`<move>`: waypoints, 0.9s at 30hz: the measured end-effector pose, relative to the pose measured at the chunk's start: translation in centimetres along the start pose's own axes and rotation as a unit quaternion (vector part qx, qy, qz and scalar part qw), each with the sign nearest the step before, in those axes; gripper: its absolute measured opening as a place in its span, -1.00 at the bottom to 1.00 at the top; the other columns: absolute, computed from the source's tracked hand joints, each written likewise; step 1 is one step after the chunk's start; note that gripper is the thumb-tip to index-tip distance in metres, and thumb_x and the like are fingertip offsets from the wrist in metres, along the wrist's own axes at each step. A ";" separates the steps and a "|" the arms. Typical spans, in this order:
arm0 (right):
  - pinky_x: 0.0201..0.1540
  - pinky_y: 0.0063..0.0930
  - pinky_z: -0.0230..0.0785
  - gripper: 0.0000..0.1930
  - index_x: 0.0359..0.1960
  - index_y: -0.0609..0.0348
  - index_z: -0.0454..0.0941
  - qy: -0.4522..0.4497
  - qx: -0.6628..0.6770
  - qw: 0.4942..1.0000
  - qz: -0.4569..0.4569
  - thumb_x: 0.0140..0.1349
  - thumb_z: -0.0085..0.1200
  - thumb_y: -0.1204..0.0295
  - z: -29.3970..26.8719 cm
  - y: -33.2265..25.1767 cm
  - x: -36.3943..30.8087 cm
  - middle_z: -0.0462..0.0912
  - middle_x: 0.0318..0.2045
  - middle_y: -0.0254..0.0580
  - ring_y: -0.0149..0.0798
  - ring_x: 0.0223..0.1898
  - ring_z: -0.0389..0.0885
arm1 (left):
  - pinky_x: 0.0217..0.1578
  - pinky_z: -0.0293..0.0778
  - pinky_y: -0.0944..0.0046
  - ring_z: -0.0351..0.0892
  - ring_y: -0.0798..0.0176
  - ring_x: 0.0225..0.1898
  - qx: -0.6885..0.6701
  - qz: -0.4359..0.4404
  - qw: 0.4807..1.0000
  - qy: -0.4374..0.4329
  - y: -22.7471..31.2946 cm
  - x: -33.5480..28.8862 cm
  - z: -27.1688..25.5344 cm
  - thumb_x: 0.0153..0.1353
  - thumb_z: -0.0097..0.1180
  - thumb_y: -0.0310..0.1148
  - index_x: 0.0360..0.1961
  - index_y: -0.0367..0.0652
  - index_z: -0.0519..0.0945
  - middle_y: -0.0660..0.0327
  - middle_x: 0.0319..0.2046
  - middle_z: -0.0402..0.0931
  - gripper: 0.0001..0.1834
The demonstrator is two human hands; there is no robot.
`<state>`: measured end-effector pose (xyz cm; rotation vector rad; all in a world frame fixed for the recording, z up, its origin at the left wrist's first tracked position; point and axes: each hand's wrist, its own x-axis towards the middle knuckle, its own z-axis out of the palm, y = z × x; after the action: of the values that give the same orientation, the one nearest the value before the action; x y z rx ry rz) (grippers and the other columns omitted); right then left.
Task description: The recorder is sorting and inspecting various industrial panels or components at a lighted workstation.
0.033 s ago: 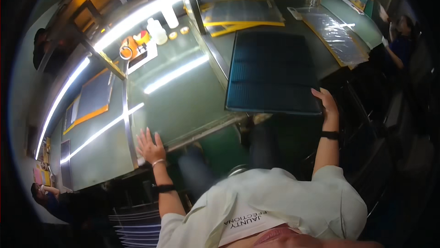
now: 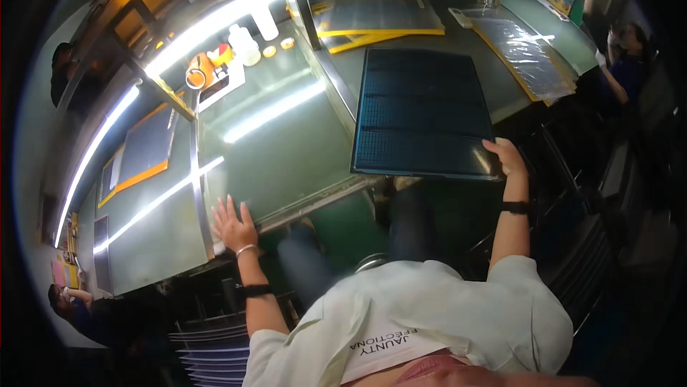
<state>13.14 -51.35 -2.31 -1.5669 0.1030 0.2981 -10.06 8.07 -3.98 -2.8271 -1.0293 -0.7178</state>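
My right hand [image 2: 509, 158] grips a thin, dark blue rectangular panel [image 2: 422, 111] by its near right corner, thumb on top and fingers out of sight below. Fine grid lines and a few darker bands cross the panel's glossy face. The panel is over the right part of the worktable; whether its far end touches the table I cannot tell. My left hand [image 2: 235, 226] holds nothing, its fingers spread at the near edge of the greenish glass-like tabletop [image 2: 279, 172].
Behind the tabletop stand an orange tape roll [image 2: 200, 72] and a white bottle [image 2: 244, 46]. Yellow-edged sheets [image 2: 383, 16] lie at the back, with a film-covered one [image 2: 521, 54] to their right. A metal post [image 2: 300, 4] rises mid-table. Another person [image 2: 624, 65] is at far right.
The panel has tilted slightly in my right hand: its grid shows more clearly and a yellowish reflection appears near the held corner. My left hand stays nearly still.
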 end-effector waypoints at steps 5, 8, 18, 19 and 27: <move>-0.45 -0.61 0.27 -0.81 -0.54 0.15 0.46 0.051 -0.062 0.997 -0.019 0.11 0.13 0.34 -0.3 -0.3 0.1 0.47 -0.55 -0.41 -0.52 -0.53 0.39 | 0.07 0.21 0.07 0.33 0.03 0.09 -0.104 0.100 0.973 0.178 2.2 -0.5 -0.4 0.13 0.06 -0.28 -0.08 -0.15 0.52 0.03 -0.02 0.43 -0.67; -0.48 -0.64 0.21 -0.73 -0.54 0.18 0.48 0.169 -0.211 0.960 -0.076 0.12 0.13 0.23 -0.2 -0.6 -1.7 0.40 -0.60 -0.45 -0.53 -0.55 0.35 | -0.31 0.35 0.16 0.50 0.11 -0.31 -0.276 0.123 0.952 0.035 7.1 -4.1 -2.1 0.12 0.09 -0.30 -0.26 -0.12 0.60 0.17 -0.35 0.57 -0.80; -0.22 -0.38 0.46 -0.57 -0.11 0.18 0.44 0.154 0.336 0.929 0.003 0.13 0.11 0.11 7.0 4.2 -6.8 0.53 -0.24 -0.19 -0.27 -0.22 0.53 | -0.38 0.40 0.33 0.56 0.26 -0.38 -0.665 -0.210 0.468 -0.543 21.9 -6.5 -3.8 0.23 -0.18 0.13 -0.11 -0.27 0.44 0.15 -0.33 0.56 -0.40; -0.22 -0.38 0.46 -0.57 -0.11 0.18 0.44 0.158 0.339 0.927 -0.003 0.13 0.11 0.11 6.8 4.6 -6.4 0.53 -0.24 -0.19 -0.27 -0.22 0.53 | -0.35 0.40 0.31 0.55 0.26 -0.36 -0.669 -0.218 0.439 -0.559 22.5 -6.2 -3.8 0.22 -0.18 0.16 -0.11 -0.25 0.42 0.15 -0.30 0.55 -0.39; -0.13 -0.29 0.42 -0.67 -0.12 0.24 0.47 0.168 0.349 0.920 -0.050 0.05 0.17 0.47 4.5 4.1 -9.1 0.53 -0.17 -0.15 -0.19 -0.16 0.52 | -0.49 0.40 0.40 0.56 0.31 -0.49 -0.642 -0.163 0.512 -0.546 21.5 -9.4 -2.6 0.21 0.03 -0.17 -0.41 -0.23 0.44 0.18 -0.54 0.52 -0.70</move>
<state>2.77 -48.13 -3.96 -0.8899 0.3561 -0.0951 -4.06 -14.79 -3.45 -4.5531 -1.5046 1.3337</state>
